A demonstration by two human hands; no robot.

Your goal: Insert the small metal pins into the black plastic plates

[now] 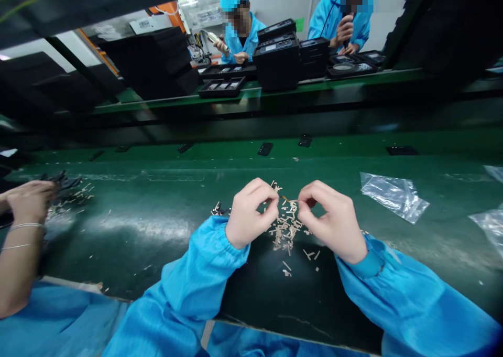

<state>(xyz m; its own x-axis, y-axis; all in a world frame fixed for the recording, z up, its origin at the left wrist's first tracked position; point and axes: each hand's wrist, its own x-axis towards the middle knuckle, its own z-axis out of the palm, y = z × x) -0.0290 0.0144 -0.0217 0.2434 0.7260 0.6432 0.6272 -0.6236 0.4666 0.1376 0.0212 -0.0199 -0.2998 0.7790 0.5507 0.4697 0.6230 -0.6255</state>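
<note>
My left hand (pixel 253 213) is closed in a pinch on the dark end of a small thin orange-brown flex cable (pixel 285 197). Thumb and forefinger of my right hand (pixel 332 215) pinch together at its other end, perhaps on a thin pale piece there; it is too small to make out. Under and between both hands lies a loose pile of small beige strips (pixel 288 228), with a few scattered nearer to me. Several small dark parts (pixel 220 209) lie left of my left hand, partly hidden by it.
Clear plastic bags (pixel 393 195) lie to the right on the green bench (pixel 157 262). At left a co-worker's hand (pixel 31 202) works over dark parts. Small black flat pieces (pixel 265 148) lie along the far strip. Black trays (pixel 222 87) stand on the shelf behind, where two people work.
</note>
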